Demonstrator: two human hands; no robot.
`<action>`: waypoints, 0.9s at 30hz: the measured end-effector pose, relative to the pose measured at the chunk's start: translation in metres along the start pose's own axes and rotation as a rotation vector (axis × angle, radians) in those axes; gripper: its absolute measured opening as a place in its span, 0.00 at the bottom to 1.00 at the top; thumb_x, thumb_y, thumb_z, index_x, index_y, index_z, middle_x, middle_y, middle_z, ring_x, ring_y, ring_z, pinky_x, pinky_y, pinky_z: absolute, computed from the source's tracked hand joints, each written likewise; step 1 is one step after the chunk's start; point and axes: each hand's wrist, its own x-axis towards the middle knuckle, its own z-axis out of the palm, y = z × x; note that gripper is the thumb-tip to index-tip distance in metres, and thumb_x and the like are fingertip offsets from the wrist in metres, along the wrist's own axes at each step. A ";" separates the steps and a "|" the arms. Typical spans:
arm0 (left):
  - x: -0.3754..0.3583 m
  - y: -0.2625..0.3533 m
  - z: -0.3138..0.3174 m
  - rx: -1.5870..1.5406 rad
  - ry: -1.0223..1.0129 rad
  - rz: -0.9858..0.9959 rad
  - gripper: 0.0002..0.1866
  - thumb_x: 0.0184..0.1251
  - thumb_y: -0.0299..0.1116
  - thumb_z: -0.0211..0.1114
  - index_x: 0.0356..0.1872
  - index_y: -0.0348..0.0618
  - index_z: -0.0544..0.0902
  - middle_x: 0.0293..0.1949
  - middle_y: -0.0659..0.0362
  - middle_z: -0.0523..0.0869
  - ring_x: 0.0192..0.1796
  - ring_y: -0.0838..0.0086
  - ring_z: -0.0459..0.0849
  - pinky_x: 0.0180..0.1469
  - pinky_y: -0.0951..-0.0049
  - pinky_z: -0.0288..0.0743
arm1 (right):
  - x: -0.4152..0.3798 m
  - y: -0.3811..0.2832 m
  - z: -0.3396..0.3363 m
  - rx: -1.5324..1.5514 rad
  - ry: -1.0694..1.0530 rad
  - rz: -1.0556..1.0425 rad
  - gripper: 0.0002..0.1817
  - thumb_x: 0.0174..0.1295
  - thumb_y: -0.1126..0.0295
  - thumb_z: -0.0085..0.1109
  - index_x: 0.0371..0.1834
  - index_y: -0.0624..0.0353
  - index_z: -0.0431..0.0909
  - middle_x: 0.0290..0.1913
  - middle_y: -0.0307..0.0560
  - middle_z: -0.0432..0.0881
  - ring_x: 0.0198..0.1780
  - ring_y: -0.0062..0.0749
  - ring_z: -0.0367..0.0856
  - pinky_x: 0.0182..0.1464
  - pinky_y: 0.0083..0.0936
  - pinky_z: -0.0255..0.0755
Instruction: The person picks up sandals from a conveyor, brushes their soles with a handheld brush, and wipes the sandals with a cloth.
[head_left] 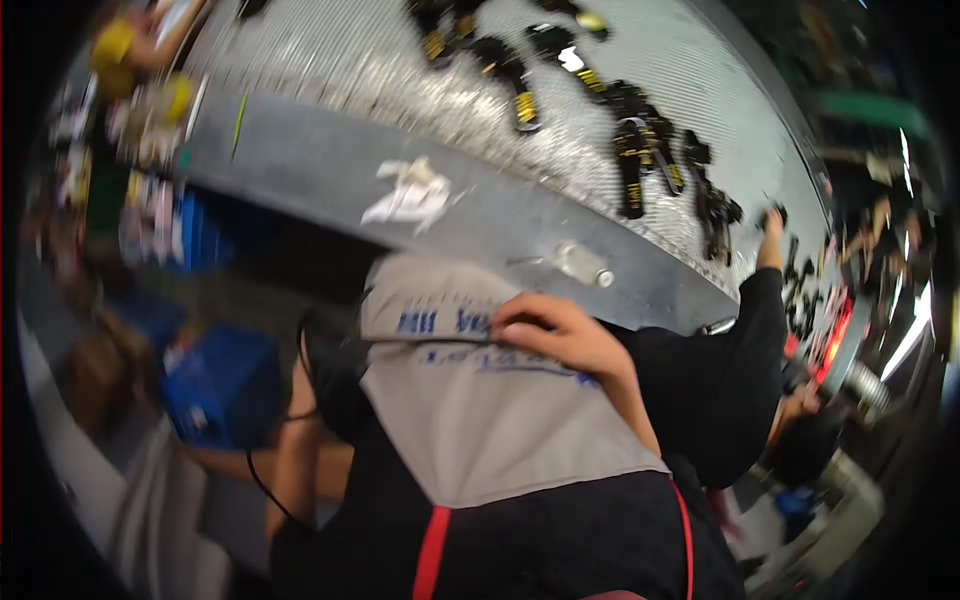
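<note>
Several bent fingers of the nearer right hand (pixel 578 338) touch the grey apron (pixel 490 430) along its crosswise fold, nearer the body than the bottle (pixel 580 263) at the worktop (pixel 300 135)'s near edge; whether either hand grips, I cannot tell.

A passage onto the ribbed silver work surface (pixel 310 50) lies over the smooth grey metal ledge (pixel 480 205), between the crumpled white scrap (pixel 410 195) and the small clear bottle-like container (pixel 580 264). Farther over, black parts with yellow markings (pixel 631 170) (blurred at their edges) obstruct the way, and rightward a co-worker's black-sleeved arm (pixel 762 305) blocks it.
</note>
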 end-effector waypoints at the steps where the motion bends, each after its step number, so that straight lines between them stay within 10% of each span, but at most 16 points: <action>1: -0.006 0.000 -0.001 0.015 0.020 -0.021 0.21 0.87 0.44 0.53 0.59 0.33 0.79 0.50 0.56 0.86 0.49 0.72 0.85 0.56 0.72 0.79 | -0.004 0.003 -0.005 -0.004 -0.008 -0.012 0.12 0.76 0.67 0.63 0.56 0.61 0.83 0.48 0.42 0.87 0.47 0.24 0.83 0.51 0.23 0.76; 7: -0.015 0.045 0.025 0.447 -0.202 -0.131 0.28 0.89 0.51 0.46 0.65 0.34 0.79 0.49 0.55 0.88 0.48 0.75 0.86 0.55 0.72 0.81 | -0.012 -0.015 -0.016 0.109 0.018 0.031 0.24 0.77 0.62 0.58 0.70 0.64 0.73 0.66 0.52 0.80 0.66 0.34 0.79 0.64 0.31 0.72; 10: -0.011 0.060 0.045 0.845 -0.381 0.141 0.27 0.87 0.50 0.49 0.62 0.32 0.80 0.38 0.48 0.88 0.39 0.64 0.85 0.49 0.67 0.79 | 0.016 -0.010 -0.011 0.103 0.075 -0.158 0.36 0.73 0.50 0.58 0.76 0.62 0.67 0.77 0.57 0.69 0.74 0.43 0.71 0.69 0.40 0.69; 13: -0.005 0.064 0.081 0.932 -0.365 0.232 0.29 0.86 0.51 0.49 0.47 0.30 0.85 0.27 0.46 0.85 0.31 0.56 0.82 0.44 0.64 0.77 | 0.060 -0.058 0.012 0.187 -0.050 -0.171 0.38 0.70 0.50 0.61 0.76 0.64 0.67 0.74 0.57 0.72 0.73 0.43 0.72 0.71 0.39 0.68; 16: -0.005 0.068 0.106 1.067 -0.399 0.145 0.36 0.87 0.54 0.45 0.34 0.29 0.86 0.27 0.54 0.87 0.31 0.68 0.82 0.43 0.66 0.77 | 0.054 -0.092 0.028 0.319 -0.052 0.374 0.38 0.65 0.54 0.67 0.73 0.66 0.70 0.68 0.54 0.79 0.69 0.38 0.77 0.70 0.34 0.70; 19: 0.008 0.060 0.073 0.695 -0.548 0.001 0.37 0.88 0.56 0.42 0.32 0.33 0.87 0.27 0.61 0.86 0.32 0.75 0.81 0.41 0.69 0.76 | 0.057 -0.075 0.022 0.364 -0.152 0.358 0.36 0.59 0.62 0.69 0.70 0.68 0.74 0.62 0.50 0.83 0.63 0.33 0.81 0.67 0.29 0.72; 24: -0.002 0.016 0.013 0.415 -0.441 -0.138 0.35 0.88 0.59 0.38 0.59 0.37 0.84 0.52 0.58 0.87 0.57 0.76 0.81 0.68 0.70 0.69 | 0.048 -0.050 0.015 0.376 -0.053 0.369 0.37 0.54 0.69 0.67 0.70 0.70 0.72 0.59 0.50 0.84 0.58 0.32 0.84 0.66 0.26 0.75; 27: -0.025 -0.001 0.016 0.323 -0.303 -0.117 0.33 0.88 0.57 0.37 0.63 0.42 0.83 0.56 0.60 0.86 0.59 0.76 0.81 0.64 0.72 0.69 | 0.031 -0.044 0.002 0.467 0.059 0.353 0.40 0.51 0.69 0.66 0.72 0.71 0.70 0.60 0.52 0.83 0.59 0.34 0.84 0.66 0.28 0.76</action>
